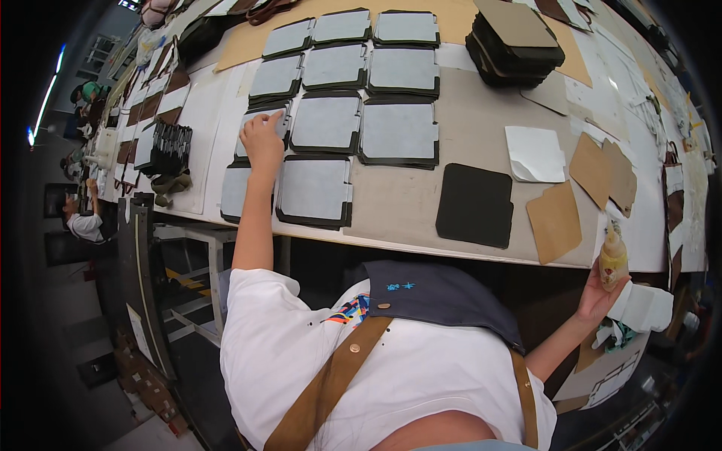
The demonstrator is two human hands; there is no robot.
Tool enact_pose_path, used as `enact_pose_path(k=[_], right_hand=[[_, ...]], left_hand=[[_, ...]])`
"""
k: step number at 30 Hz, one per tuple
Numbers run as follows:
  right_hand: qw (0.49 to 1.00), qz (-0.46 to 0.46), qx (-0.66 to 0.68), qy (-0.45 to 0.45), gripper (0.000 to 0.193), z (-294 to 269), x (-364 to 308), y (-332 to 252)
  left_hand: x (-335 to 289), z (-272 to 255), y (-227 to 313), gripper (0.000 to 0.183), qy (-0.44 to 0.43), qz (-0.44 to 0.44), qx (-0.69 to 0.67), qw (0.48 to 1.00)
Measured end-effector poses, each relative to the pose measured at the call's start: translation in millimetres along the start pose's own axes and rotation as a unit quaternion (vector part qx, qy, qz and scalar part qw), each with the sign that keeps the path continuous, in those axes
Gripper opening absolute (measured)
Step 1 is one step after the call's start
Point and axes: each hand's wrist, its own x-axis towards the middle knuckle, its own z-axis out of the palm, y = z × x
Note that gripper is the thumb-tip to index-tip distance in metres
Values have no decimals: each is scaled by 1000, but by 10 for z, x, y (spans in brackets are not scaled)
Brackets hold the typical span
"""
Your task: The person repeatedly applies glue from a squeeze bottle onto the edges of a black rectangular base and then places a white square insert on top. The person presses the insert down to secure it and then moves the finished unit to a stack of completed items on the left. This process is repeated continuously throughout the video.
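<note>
Pale sheets and boards cover a long desk (pixel 213 154) in a busy workroom, and one black panel (pixel 474 205) lying flat near its front edge serves as the landmark. Left of that panel stand eleven low stacks (pixel 323 122), grey-faced with black edges, in three rows of three and a nearest row of two. At the left end of the third row from the far side, the left hand (pixel 262 139) reaches over one stack, its fingers bent and resting at the top; whether they pinch anything cannot be told. Right of the black panel, at the desk's front edge, the right hand (pixel 599 295) is wrapped around a yellowish bottle (pixel 613 263) with its nozzle upward.

Between the black panel and the bottle lies a tan piece (pixel 555 222); two more tan pieces (pixel 589 169) lie farther right and a little beyond. Just beyond the panel to the right is a white sheet (pixel 535 154). Well beyond the panel rises a tall dark pile (pixel 515 56) topped by a tan board (pixel 517 22). Far left of the panel, past the stacks, sits a dark bundle (pixel 165 148) with an olive item (pixel 171 183) at its near side. Farther left still, a person in a white top (pixel 86 225) is beside the desk.
</note>
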Motion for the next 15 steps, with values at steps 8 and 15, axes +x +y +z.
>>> enact_pose_path(k=[8, 15], right_hand=[[998, -51, -25, 20, 67, 177, -40, -37], [995, -7, -94, -16, 58, 461, -219, 177]], left_hand=[[21, -27, 20, 57, 39, -13, 19, 999], [-14, -465, 416, 44, 96, -38, -109, 989]])
